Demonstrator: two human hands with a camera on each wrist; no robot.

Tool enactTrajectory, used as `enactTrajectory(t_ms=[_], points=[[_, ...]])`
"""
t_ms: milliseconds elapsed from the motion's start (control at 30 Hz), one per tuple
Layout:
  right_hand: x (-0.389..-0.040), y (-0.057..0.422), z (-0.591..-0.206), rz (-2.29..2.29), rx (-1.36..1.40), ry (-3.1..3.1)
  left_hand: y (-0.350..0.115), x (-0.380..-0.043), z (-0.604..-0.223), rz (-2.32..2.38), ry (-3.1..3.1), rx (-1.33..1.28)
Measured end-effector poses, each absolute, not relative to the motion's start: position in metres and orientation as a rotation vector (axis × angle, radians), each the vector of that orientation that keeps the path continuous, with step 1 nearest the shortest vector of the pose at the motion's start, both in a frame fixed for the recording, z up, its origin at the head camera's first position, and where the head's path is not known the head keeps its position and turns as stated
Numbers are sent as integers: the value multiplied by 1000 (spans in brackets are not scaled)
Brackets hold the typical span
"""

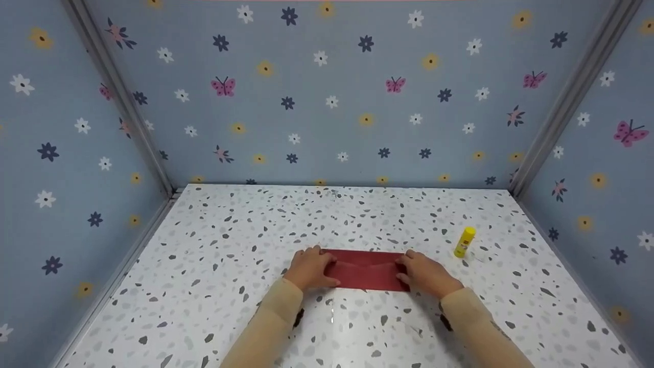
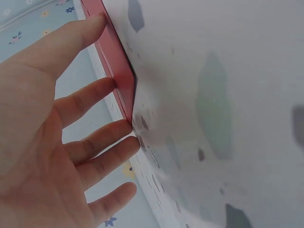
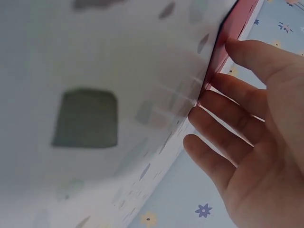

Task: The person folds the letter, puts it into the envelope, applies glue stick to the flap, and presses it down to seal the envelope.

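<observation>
A flat red paper envelope (image 1: 365, 278) lies on the speckled table, its long side running left to right, with a faint flap line across its upper part. At its left end my left hand (image 1: 309, 268) rests, thumb and index fingertip on the red paper (image 2: 118, 66) and the other fingers spread beside its corner. My right hand (image 1: 426, 273) is at the opposite end, thumb and fingertips touching the paper (image 3: 228, 33). In both wrist views the fingers look nearly straight. Each palm stays off the paper.
A yellow glue stick (image 1: 464, 242) stands on the table to the right of my right hand. Blue panels with flowers and butterflies (image 1: 327, 102) enclose the white speckled table (image 1: 230, 230) at the back and both sides, with grey posts (image 1: 567, 92) at the corners.
</observation>
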State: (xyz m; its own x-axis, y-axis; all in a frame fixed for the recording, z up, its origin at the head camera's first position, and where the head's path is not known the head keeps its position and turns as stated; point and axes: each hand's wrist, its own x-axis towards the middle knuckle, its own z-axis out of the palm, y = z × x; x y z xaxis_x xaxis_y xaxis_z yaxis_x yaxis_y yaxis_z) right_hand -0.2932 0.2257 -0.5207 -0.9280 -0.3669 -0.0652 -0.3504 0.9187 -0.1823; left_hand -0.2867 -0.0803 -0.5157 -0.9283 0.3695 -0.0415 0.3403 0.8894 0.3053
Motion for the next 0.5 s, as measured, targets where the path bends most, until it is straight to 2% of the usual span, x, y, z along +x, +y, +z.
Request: enactTrajectory(t_ms=[500], points=[[-285, 229, -520, -380, -585, 2987, -92, -274, -514, 534, 2923, 620]])
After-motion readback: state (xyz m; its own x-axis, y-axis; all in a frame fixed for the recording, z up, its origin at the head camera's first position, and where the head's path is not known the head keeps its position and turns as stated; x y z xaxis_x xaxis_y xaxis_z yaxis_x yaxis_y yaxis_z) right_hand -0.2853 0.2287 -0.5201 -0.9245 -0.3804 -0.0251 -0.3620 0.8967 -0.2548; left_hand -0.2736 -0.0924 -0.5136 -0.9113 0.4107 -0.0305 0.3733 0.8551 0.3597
